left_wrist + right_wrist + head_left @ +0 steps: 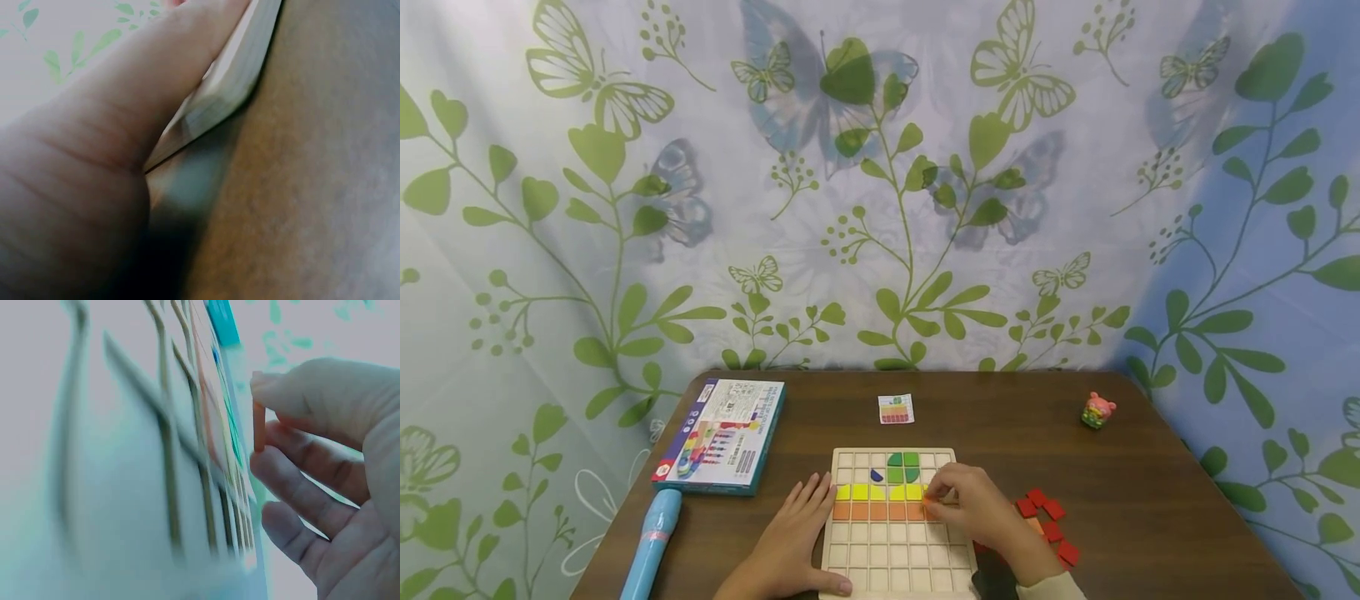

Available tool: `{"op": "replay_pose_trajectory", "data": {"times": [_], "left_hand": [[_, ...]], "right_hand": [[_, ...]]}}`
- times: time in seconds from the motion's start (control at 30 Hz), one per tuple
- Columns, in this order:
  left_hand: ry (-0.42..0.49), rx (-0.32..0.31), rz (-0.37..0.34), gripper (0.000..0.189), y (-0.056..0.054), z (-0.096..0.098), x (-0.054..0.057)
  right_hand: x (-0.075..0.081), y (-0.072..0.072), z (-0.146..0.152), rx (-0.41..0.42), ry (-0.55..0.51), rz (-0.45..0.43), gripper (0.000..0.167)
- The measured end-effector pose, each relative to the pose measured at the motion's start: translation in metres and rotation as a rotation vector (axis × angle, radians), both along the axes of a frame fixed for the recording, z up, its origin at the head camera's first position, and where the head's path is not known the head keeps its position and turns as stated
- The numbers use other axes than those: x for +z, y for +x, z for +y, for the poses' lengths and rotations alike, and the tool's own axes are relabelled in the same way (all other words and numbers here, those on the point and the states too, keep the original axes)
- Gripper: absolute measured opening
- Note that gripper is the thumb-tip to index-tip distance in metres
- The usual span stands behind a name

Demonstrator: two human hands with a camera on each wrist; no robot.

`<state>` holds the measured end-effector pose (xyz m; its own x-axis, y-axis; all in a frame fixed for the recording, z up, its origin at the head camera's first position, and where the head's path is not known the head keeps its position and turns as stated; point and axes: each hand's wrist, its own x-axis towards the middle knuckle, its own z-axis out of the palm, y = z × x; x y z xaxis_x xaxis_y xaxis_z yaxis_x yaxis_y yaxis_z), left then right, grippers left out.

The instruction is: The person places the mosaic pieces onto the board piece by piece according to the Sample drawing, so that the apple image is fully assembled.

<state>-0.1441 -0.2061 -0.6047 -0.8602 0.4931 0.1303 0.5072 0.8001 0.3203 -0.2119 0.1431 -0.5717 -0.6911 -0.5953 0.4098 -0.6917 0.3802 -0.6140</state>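
Note:
A wooden grid board (880, 577) lies on the table, its squares partly filled with coloured tiles. Yellow tiles (898, 492) make one row and orange tiles (880, 511) the row below it. Green tiles (895, 475) and a dark blue piece (877, 475) sit higher up. My left hand (790, 537) rests along the board's left side, fingers extended and thumb near its lower edge. Over the right end of the orange row, my right hand (973, 504) pinches an orange tile (259, 428) between thumb and fingers. That hand hides some squares.
Right of the board lie loose red tiles (1052, 531) and an orange one (1036, 526). A small pattern card (896, 409) is behind the board. At left are a boxed set (730, 433) and a blue microphone (655, 533); a pink figurine (1098, 411) stands far right.

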Motion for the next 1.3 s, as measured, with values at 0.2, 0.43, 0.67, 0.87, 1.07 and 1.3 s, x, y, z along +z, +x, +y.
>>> {"op": "replay_pose_trajectory", "data": {"times": [0.2, 0.43, 0.67, 0.87, 1.07, 1.3], "left_hand": [[-0.002, 0.001, 0.014, 0.134, 0.0, 0.0, 0.0], [0.006, -0.012, 0.064, 0.132, 0.002, -0.001, 0.001], [0.013, -0.008, 0.08, 0.133, 0.002, 0.0, -0.002], [0.035, -0.011, 0.091, 0.133, 0.003, -0.002, 0.0], [0.023, -0.01, 0.082, 0.133, 0.003, -0.002, 0.003], [0.039, -0.007, 0.082, 0.133, 0.003, 0.0, 0.002]], "right_hand": [[-0.001, 0.011, -0.044, 0.094, 0.026, 0.084, 0.014], [0.003, 0.032, -0.093, 0.138, 0.123, 0.179, 0.013], [0.0, 0.041, -0.121, 0.078, 0.155, 0.232, 0.013], [-0.007, 0.042, -0.13, 0.041, 0.143, 0.168, 0.011], [-0.008, 0.042, -0.135, 0.016, 0.073, 0.077, 0.012], [-0.007, 0.045, -0.131, 0.003, 0.056, 0.083, 0.015]]}}
